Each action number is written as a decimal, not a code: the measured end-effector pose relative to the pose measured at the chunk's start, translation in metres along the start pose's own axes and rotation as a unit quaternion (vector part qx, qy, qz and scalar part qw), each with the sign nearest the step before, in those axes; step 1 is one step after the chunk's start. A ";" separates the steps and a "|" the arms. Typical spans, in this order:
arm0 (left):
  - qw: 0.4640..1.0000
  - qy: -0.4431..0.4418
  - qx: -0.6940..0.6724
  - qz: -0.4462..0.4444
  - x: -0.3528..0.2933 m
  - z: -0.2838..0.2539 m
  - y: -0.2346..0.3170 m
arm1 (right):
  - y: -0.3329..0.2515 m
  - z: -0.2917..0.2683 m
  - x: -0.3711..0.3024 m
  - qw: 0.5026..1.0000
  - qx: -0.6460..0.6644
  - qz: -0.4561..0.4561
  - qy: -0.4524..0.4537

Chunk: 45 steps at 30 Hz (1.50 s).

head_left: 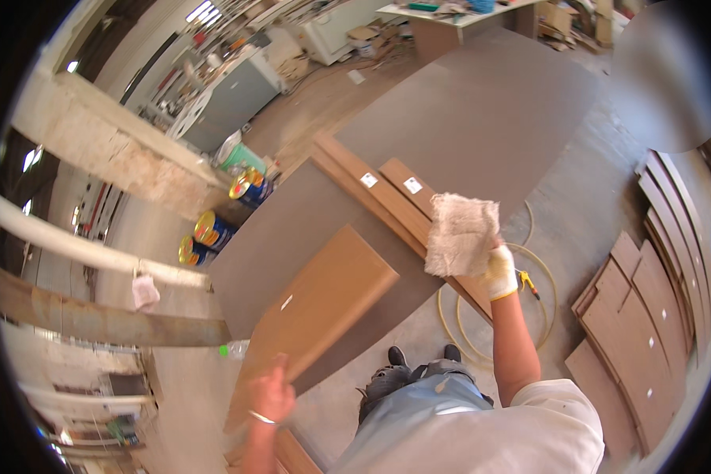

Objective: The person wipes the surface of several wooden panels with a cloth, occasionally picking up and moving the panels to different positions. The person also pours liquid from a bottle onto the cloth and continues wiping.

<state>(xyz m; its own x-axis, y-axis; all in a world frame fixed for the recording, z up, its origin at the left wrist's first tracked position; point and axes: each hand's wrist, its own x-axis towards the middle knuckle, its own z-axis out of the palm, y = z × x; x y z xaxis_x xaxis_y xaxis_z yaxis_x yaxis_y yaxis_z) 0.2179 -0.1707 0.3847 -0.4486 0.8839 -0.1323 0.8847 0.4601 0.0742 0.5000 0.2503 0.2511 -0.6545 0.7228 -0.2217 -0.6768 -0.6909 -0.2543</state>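
A folded, pinkish-beige cloth [462, 235] is held up in my right hand [499, 272], which wears a white glove with a yellow cuff. That hand is closed on the cloth's edge, above several narrow brown boards. My bare left hand [272, 391], with a bracelet at the wrist, is at the near right edge of a wide brown panel [316, 296]. Motion blurs its fingers, so I cannot tell whether it grips the panel or only touches it. The panel lies slantwise over the left part of a large grey-brown worktop [272, 261] and has a small white label.
Narrow labelled boards [383, 201] cross the worktop. Stacked brown panels [632, 332] stand at the right. A yellow hose [458, 316] with an air gun [529, 284] lies on the floor. Paint cans [213, 229], a green-capped bottle [235, 349] and a post [118, 308] are at the left.
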 end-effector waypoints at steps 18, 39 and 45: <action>0.979 0.160 -0.095 -0.082 0.424 -0.125 -0.331 | 0.204 -0.102 -0.079 0.884 -0.279 -0.064 0.370; 0.946 -0.067 -0.310 -0.069 0.513 0.288 -0.347 | 0.255 -0.049 -0.148 0.828 -0.286 -0.019 0.483; 0.973 -0.146 -0.134 -0.119 0.506 0.301 -0.313 | 0.239 -0.076 -0.137 0.804 -0.264 -0.101 0.523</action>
<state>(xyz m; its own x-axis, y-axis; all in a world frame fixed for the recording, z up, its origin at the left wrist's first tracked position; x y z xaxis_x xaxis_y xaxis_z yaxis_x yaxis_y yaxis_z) -0.2483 0.1070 -0.0032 -0.5468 0.7061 -0.4498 0.6784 0.6886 0.2563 0.4540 -0.0130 0.1490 0.2783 0.6287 -0.7261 -0.3154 -0.6542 -0.6874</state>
